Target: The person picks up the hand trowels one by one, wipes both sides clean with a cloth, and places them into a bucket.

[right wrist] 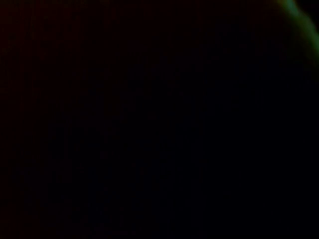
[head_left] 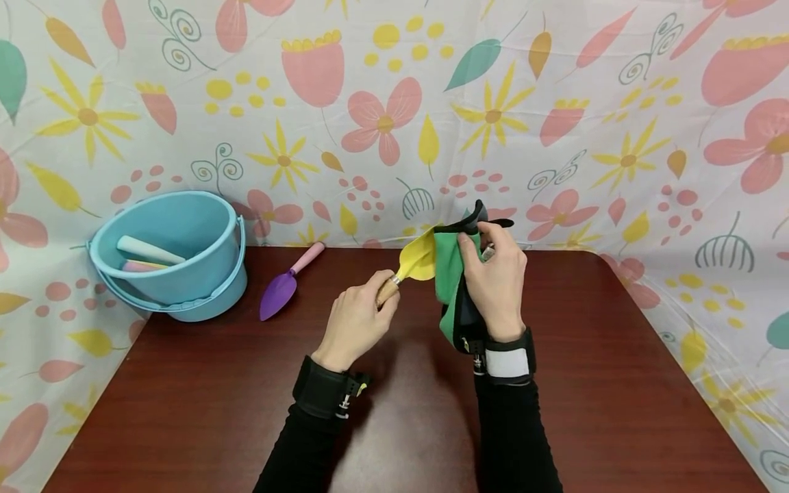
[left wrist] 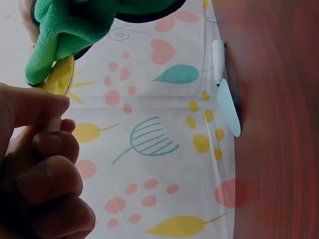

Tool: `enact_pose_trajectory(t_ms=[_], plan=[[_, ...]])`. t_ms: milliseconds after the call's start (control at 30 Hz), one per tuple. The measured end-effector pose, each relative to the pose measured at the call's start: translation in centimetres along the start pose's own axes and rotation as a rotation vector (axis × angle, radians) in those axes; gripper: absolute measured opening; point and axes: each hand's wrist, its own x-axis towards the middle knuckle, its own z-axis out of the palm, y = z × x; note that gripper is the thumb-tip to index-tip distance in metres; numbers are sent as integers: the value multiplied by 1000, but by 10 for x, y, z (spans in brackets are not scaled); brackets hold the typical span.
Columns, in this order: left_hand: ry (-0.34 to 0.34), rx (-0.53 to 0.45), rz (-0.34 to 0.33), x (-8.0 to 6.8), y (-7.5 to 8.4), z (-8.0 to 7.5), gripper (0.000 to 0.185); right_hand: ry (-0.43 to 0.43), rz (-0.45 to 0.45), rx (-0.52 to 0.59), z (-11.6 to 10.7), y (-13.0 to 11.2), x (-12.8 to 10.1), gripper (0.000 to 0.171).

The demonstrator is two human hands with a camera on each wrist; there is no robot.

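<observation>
My left hand [head_left: 357, 318] grips the wooden handle of a small yellow trowel [head_left: 418, 259] above the middle of the brown table [head_left: 203, 404]. My right hand [head_left: 496, 277] holds a green cloth with black trim [head_left: 451, 274] pressed against the trowel's blade. In the left wrist view my curled fingers [left wrist: 45, 184] fill the lower left, with the green cloth [left wrist: 75, 30] draped over the yellow blade [left wrist: 59, 78] above them. The right wrist view is almost fully dark, covered by the cloth.
A light blue bucket [head_left: 169, 253] stands at the back left with tool handles inside. A purple trowel with a pink handle [head_left: 285, 284] lies beside it. A pale blue trowel [left wrist: 225, 94] lies by the floral backdrop [head_left: 394, 103].
</observation>
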Motion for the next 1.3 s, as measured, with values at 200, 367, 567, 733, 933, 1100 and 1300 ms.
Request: enact_pose_trajectory(t_ms=[200,367,567,733,933,1100,1300], plan=[[14,-79,-67,1,-3,-4,27,-27,-77,33,1,-4,1,28],[56,-115,-108,0,-9,-10,25,-125,-143,58,4,-6,-3,27],[99,-140,-134,0,-15,-16,27,-193,-191,69,14,-13,-7,22],[128,-134,-132,0,-16,-20,27,-212,-224,75,22,-22,-11,20],[176,-86,-103,0,-12,-19,26,-253,-246,71,28,-28,-14,22],[194,7,-17,1,-5,-9,24,-288,-191,3,30,-29,-16,23],[178,59,41,2,1,1,24,-282,-76,-38,32,-24,-15,21]])
